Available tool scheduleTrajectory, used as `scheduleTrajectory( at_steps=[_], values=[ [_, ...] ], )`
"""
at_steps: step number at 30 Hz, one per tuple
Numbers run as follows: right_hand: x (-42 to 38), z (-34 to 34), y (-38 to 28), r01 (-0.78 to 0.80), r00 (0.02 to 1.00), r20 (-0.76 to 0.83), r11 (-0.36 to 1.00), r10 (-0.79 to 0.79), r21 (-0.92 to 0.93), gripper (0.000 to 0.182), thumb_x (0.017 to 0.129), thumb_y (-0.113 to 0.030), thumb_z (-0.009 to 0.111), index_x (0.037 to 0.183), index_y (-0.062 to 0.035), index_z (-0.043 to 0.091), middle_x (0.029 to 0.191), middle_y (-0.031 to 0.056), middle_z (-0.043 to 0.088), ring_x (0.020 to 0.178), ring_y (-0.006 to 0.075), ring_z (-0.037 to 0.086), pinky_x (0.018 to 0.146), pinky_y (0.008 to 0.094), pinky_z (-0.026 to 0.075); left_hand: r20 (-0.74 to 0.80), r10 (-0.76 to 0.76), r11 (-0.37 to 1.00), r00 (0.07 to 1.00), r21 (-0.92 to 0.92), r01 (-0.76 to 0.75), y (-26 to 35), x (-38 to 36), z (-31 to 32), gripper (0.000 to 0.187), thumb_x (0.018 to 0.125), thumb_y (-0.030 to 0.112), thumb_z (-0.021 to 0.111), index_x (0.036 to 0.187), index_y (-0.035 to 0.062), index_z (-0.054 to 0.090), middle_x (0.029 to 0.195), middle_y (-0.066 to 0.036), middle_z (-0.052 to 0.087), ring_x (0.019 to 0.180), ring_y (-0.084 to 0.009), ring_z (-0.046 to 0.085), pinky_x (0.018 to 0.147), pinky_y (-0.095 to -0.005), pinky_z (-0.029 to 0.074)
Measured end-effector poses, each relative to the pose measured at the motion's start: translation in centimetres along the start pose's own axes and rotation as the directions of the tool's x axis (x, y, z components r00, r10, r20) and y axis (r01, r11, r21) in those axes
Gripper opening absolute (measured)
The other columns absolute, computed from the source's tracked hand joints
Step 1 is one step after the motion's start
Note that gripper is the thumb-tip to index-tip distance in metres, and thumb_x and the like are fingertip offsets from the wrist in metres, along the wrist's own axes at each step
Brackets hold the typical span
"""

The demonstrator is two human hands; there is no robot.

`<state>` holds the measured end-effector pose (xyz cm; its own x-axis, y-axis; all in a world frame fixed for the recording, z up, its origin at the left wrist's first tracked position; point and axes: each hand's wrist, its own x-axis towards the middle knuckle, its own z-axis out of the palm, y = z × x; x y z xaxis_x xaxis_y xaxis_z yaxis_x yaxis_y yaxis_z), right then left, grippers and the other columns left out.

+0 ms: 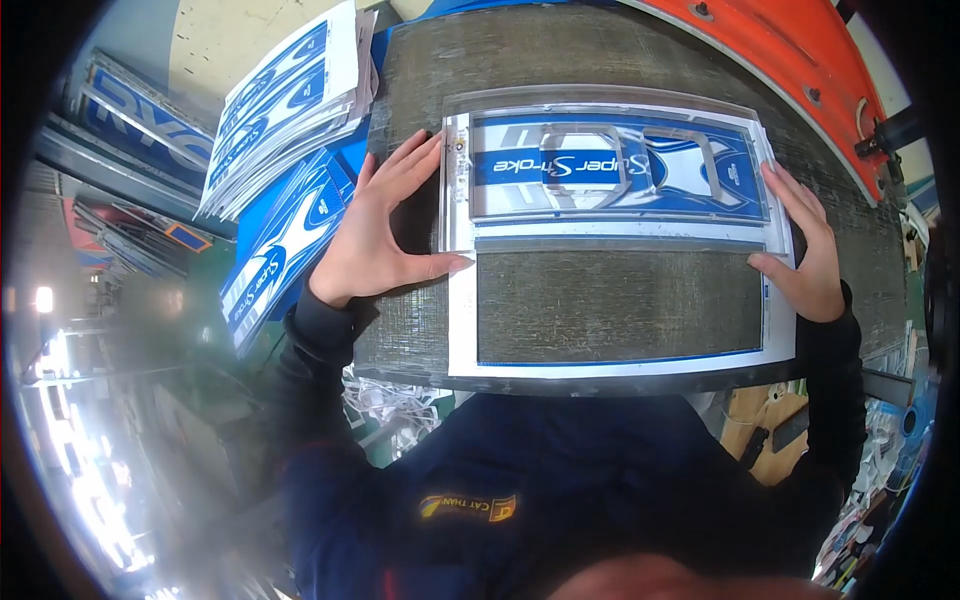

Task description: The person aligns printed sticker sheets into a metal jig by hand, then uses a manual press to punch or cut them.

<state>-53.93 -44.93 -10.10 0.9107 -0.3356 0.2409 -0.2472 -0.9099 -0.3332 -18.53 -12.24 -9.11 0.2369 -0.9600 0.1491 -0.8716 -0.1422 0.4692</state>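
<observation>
A clear plastic cutting die [456, 205] with raised inner outlines lies flat over a printed sheet [620, 367]. Blue-and-white "Super Stroke" artwork shows through it, turned upside down from my view. My left hand [375, 235] holds the die's left edge, thumb at the lower corner and fingers spread up the side. At the opposite edge, my right hand [803, 240] holds the die, thumb low and fingers near the upper right corner. Below the die, the sheet has a large rectangular opening, through which the worn cutting board [615, 305] shows.
A stack of printed sheets [285, 110] stands at the left, beside several loose blue-and-white pieces [285, 245]. An orange metal machine part [780, 55] arches over the board's far right. White scraps [395, 410] lie below the board's front edge.
</observation>
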Motion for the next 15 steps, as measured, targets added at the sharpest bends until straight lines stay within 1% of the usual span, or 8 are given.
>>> scheduleTrajectory(
  at_steps=[2,3,4,6,8,10,12,15],
  values=[
    [0.0,-0.3,0.4,0.043,0.995,-0.098,0.96,-0.016,0.278,0.08,0.08,-0.036,0.071,0.147,-0.0016,0.043,0.152,0.0173,0.043,0.143,0.0308,0.038,0.119,0.0452,0.021,0.011,0.002,1.0,1.0,-0.008,-0.002,0.4,-0.1,-0.2,0.109,0.061,0.049,0.086,0.15,0.007,0.039,0.155,-0.012,0.041,0.148,-0.0339,0.027,0.118,-0.0634,0.003],
    [0.4,-0.8,0.7,0.056,0.93,-0.368,0.98,0.019,0.191,0.074,0.085,-0.034,0.067,0.147,-0.0006,0.043,0.152,0.0175,0.043,0.142,0.0308,0.038,0.119,0.0437,0.022,0.021,-0.006,1.0,1.0,-0.014,0.007,0.5,-0.1,-0.4,0.11,0.063,0.051,0.084,0.152,0.0071,0.036,0.155,-0.012,0.04,0.148,-0.0337,0.027,0.118,-0.0626,0.002],
    [1.0,-1.2,1.3,0.046,0.794,-0.608,0.993,0.028,0.105,0.068,0.091,-0.031,0.064,0.147,0.0005,0.042,0.151,0.0178,0.043,0.141,0.0308,0.039,0.119,0.0421,0.023,0.013,0.004,1.0,1.0,-0.013,-0.004,0.2,-0.1,-0.3,0.11,0.063,0.051,0.084,0.152,0.0071,0.036,0.155,-0.012,0.04,0.148,-0.0337,0.027,0.118,-0.0626,0.002],
    [3.3,-4.2,3.7,-0.047,0.44,-0.865,0.968,0.241,0.246,0.057,0.097,-0.028,0.058,0.144,0.0002,0.045,0.146,0.0176,0.047,0.139,0.0304,0.041,0.118,0.0406,0.025,-0.081,-0.041,0.919,0.996,-0.393,0.006,-0.8,-0.5,0.5,0.11,0.07,0.056,0.078,0.154,0.0074,0.028,0.155,-0.015,0.039,0.148,-0.0327,0.027,0.117,-0.0597,0.0],
    [3.8,-9.0,10.8,-0.135,0.431,-0.847,0.951,0.31,0.279,0.052,0.096,-0.029,0.062,0.137,0.0015,0.053,0.138,0.0164,0.052,0.134,0.0262,0.046,0.114,0.038,0.031,-0.08,-0.007,0.917,0.997,-0.398,-0.025,-0.8,-0.7,0.4,0.105,0.077,0.06,0.071,0.156,0.0078,0.024,0.155,-0.017,0.039,0.149,-0.0315,0.027,0.117,-0.0571,-0.002],
    [6.4,-12.5,14.2,0.201,0.534,-0.661,0.68,0.527,0.705,0.043,0.094,-0.029,0.065,0.125,0.0011,0.061,0.126,0.0146,0.06,0.121,0.0217,0.055,0.105,0.0345,0.04,-0.104,0.026,0.914,0.994,-0.4,-0.066,-0.8,-0.8,0.3,0.101,0.083,0.058,0.065,0.155,0.0021,0.023,0.154,-0.023,0.036,0.147,-0.0343,0.029,0.119,-0.0445,0.016],
    [8.3,-14.4,17.3,0.206,0.52,-0.508,0.477,0.687,0.855,0.031,0.093,-0.025,0.068,0.111,-0.0007,0.065,0.103,0.0089,0.066,0.099,0.0178,0.063,0.089,0.0313,0.048,-0.126,0.05,0.901,0.991,-0.422,-0.099,-1.0,-0.8,0.3,0.098,0.085,0.058,0.063,0.155,0.0021,0.023,0.154,-0.023,0.036,0.147,-0.0344,0.029,0.119,-0.0447,0.016],
    [8.8,-14.3,18.3,0.215,0.543,-0.525,0.497,0.655,0.841,0.019,0.089,-0.02,0.072,0.095,-0.0038,0.063,0.081,0.0016,0.063,0.074,0.0134,0.061,0.071,0.0271,0.051,-0.153,0.065,0.883,0.986,-0.451,-0.128,-1.5,-0.9,0.7,0.096,0.087,0.058,0.062,0.155,0.0039,0.023,0.153,-0.022,0.038,0.147,-0.0342,0.028,0.119,-0.0489,0.01]
  ],
)
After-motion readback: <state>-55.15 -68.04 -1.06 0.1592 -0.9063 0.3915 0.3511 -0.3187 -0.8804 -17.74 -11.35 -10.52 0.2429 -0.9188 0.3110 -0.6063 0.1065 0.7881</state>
